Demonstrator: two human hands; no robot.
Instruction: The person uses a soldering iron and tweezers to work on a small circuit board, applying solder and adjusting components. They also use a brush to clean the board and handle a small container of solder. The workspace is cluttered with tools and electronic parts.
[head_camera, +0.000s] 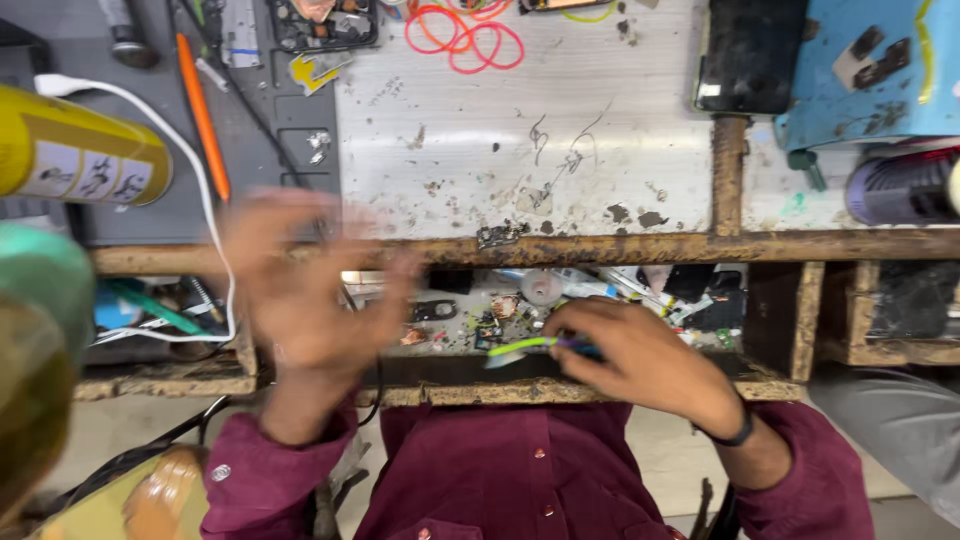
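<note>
Yellow spray can (75, 150) at 10 o'clock, lying sideways. White cable (205, 190) looping down beside it. Orange pen (205, 115) at 11, on grey mat (290, 130). Red rubber bands (465, 35) at 12 on scuffed white benchtop (520, 130). Dark phone (750, 50) at 1. Blue box (870, 70) at 2. Small parts (500, 305) cluttered in the open drawer near centre.
</note>
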